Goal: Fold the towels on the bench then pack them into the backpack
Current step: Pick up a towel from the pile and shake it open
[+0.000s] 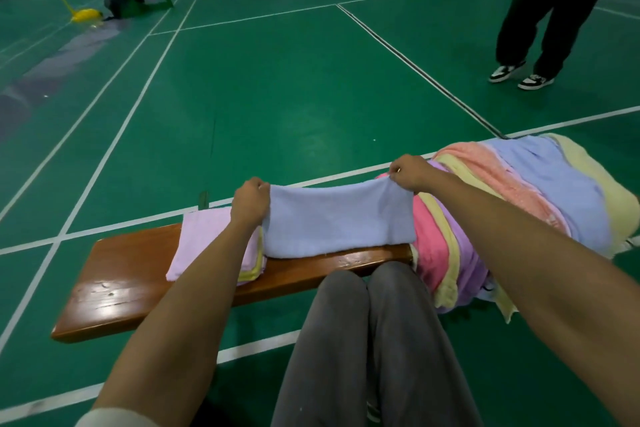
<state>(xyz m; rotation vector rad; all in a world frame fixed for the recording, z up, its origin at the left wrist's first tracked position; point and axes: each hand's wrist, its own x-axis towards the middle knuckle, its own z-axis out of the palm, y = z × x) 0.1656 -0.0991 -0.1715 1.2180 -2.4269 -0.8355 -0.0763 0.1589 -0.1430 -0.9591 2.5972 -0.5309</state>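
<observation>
I see a pale blue towel (337, 218), doubled over, stretched above the counter (138, 274); my left hand (250, 199) pinches its 9 o'clock corner, my right hand (408, 172) the 3 o'clock one. Folded pink stack (204, 243) at 9, unfolded pile (519, 194) at 3.

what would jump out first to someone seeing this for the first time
The light blue towel stretched between the left hand and right hand, each pinching a top corner above the wooden bench. Next, the bright heap of unfolded towels in pink, yellow, purple and blue at the bench's right end. A folded pink towel lies on the bench beside the left hand.
</observation>
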